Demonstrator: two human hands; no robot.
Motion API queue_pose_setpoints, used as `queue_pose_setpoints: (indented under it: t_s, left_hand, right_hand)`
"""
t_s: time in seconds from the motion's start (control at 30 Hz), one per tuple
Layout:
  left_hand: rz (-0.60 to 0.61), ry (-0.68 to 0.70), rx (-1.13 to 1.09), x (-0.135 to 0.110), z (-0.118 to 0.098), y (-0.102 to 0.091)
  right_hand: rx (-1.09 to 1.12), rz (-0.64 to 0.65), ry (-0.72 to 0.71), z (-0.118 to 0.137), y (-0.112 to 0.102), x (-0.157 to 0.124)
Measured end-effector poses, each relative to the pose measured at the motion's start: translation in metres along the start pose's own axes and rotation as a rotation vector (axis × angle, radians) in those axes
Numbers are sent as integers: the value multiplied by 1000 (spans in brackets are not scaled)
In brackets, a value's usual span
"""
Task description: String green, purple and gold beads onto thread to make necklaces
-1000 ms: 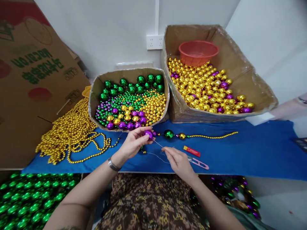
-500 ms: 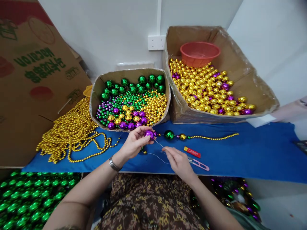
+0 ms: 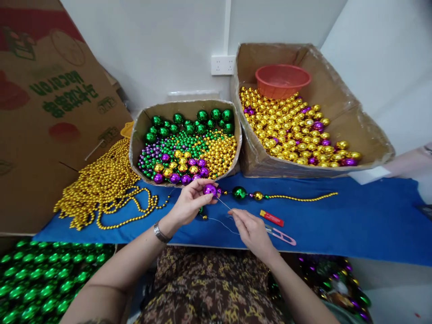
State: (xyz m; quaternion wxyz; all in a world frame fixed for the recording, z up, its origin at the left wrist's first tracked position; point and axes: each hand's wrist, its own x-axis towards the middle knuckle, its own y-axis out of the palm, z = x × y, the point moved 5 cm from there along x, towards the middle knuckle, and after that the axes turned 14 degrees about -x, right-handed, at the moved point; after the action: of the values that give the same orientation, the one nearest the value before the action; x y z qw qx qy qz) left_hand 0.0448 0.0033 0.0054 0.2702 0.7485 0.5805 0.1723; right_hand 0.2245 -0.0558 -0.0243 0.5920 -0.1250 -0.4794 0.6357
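Observation:
My left hand (image 3: 189,201) is closed, with a large shiny purple bead (image 3: 209,190) pinched between thumb and fingers. To the right of that bead runs a strand with a green bead (image 3: 239,193), small beads and a gold bead (image 3: 258,195), ending in a gold bead chain (image 3: 303,198). My right hand (image 3: 251,228) pinches a thin straight line, a taut thread or a needle, that leads up to the purple bead. A loose pale thread (image 3: 222,222) curves below on the blue cloth, by a small gold bead (image 3: 204,217) partly under my left hand.
A red and yellow cutter (image 3: 272,218) and pink-handled thread snips (image 3: 282,236) lie right of my right hand. Behind stand a box of mixed beads (image 3: 133,150) and a larger box (image 3: 256,166) of gold beads with a red basket (image 3: 282,81). Gold bead chains (image 3: 101,180) pile left.
The whole scene has shifted slightly down and right with the head. Both hands keep nearly the same pose at the purple bead and the thin line.

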Motion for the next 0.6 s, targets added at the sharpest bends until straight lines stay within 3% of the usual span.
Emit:
queue_pose_setpoints:
  t_s: [0.13, 0.23, 0.3, 0.37, 0.4, 0.5, 0.53, 0.6]
  left_hand:
    - [27, -10, 23, -2, 6, 1]
    - [126, -35, 120, -7, 8, 7]
    - [206, -50, 213, -3, 2, 11]
    - [203, 38, 367, 14, -19, 7]
    - [155, 130, 472, 28, -34, 2]
    - [-52, 437, 1072, 82, -78, -14]
    - [-67, 432, 1315, 103, -84, -18]
    - [-20, 213, 1793, 142, -81, -30]
  right_hand:
    - [20, -6, 1, 3, 0, 3]
    - [8, -19, -16, 5, 0, 4]
    - [-2, -37, -21, 3, -2, 4]
    - [-37, -79, -8, -2, -6, 5]
    - [-58, -98, 0, -4, -8, 5]
    - [-102, -132, 11, -9, -13, 5]
    - [-106, -141, 10, -10, -13, 5]
    - [-111, -155, 6, -10, -12, 5]
